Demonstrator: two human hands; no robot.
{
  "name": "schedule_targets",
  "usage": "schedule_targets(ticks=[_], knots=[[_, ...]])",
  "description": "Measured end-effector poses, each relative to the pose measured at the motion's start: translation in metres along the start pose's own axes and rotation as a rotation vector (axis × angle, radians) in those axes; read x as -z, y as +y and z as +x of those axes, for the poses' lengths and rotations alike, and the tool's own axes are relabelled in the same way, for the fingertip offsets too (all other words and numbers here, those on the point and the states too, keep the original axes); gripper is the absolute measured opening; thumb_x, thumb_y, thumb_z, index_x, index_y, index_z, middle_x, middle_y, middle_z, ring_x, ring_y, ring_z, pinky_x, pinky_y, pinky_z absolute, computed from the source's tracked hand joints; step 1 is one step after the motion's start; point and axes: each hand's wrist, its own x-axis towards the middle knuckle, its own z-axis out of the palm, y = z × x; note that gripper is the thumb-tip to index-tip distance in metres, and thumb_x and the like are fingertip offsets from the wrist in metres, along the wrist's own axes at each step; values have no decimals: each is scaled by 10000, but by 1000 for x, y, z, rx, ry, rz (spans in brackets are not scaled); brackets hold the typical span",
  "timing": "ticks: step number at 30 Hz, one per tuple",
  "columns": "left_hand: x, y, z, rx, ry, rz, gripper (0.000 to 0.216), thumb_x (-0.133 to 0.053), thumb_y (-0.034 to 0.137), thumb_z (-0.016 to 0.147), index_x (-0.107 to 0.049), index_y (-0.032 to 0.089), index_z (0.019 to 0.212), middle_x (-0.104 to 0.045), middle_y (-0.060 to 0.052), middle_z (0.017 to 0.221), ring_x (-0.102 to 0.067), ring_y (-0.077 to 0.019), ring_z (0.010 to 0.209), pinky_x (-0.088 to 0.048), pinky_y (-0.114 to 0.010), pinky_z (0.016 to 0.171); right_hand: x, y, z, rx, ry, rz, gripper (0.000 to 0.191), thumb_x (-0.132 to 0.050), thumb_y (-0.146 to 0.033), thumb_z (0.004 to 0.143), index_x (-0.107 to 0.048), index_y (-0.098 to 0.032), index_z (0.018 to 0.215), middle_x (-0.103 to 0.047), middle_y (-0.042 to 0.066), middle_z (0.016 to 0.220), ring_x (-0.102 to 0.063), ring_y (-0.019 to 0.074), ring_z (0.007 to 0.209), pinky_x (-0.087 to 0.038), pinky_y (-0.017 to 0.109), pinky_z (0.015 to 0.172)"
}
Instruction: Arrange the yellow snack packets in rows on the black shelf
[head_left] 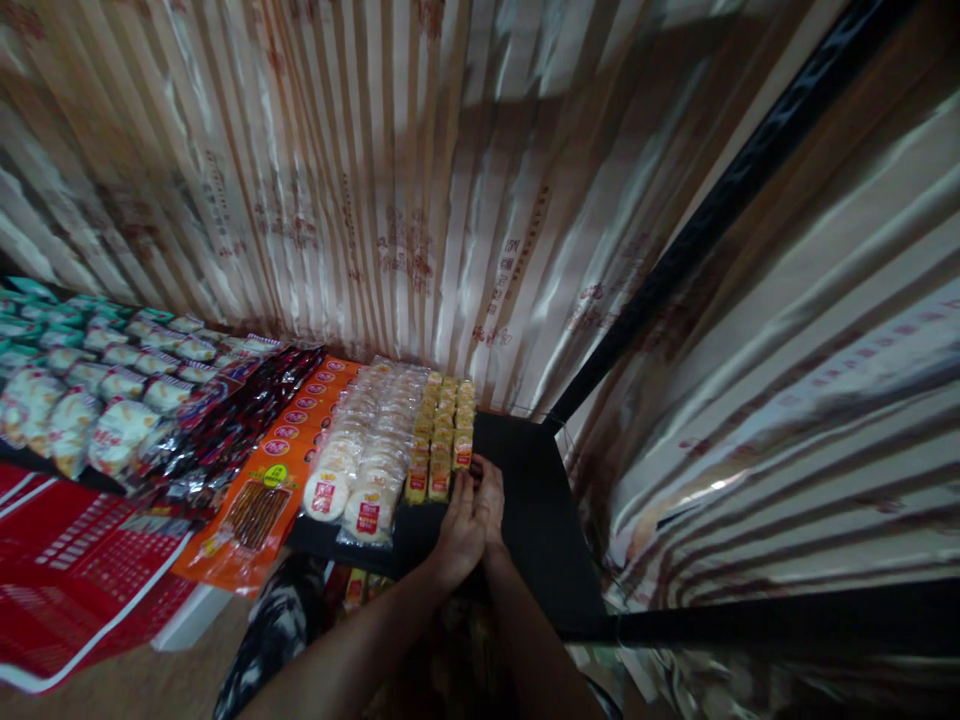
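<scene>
Both my hands rest together on a black shelf [540, 500], at the near end of rows of small yellow snack packets [442, 430]. My left hand [459, 530] lies with fingers pressed against the nearest yellow packet. My right hand [491, 500] sits just beside it, fingers curled at the packets' edge. Whether either hand grips a packet is hidden by dim light and by the hands overlapping.
Clear bags of round white cakes [360, 460] lie left of the yellow packets, then orange packets [277, 470], dark red packets [232, 420] and green-white bags [97, 380]. A red printed sheet [67, 570] lies at lower left. Striped shiny curtains [420, 180] hang behind and at right.
</scene>
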Motion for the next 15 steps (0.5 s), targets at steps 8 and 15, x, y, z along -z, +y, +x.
schedule_targets(ticks=[8,15], knots=[[34,-13,-67,-125,27,120,462,-374,155,789,-479,126,1238,-513,-100,1283,-460,-183,1187,-330,-301,1040,19,-23,-32,-73,87,-17,377,-438,-405,772,-572,-149,1016,-554,127,1025,-572,187,840,-501,311,675],[56,-65,-150,-76,11,108,320,-346,153,801,-602,192,990,-644,-47,999,-574,-156,936,-433,-274,882,41,-52,-128,-116,12,55,326,-392,-368,844,-530,-160,1053,-628,100,968,-599,172,845,-481,297,752]])
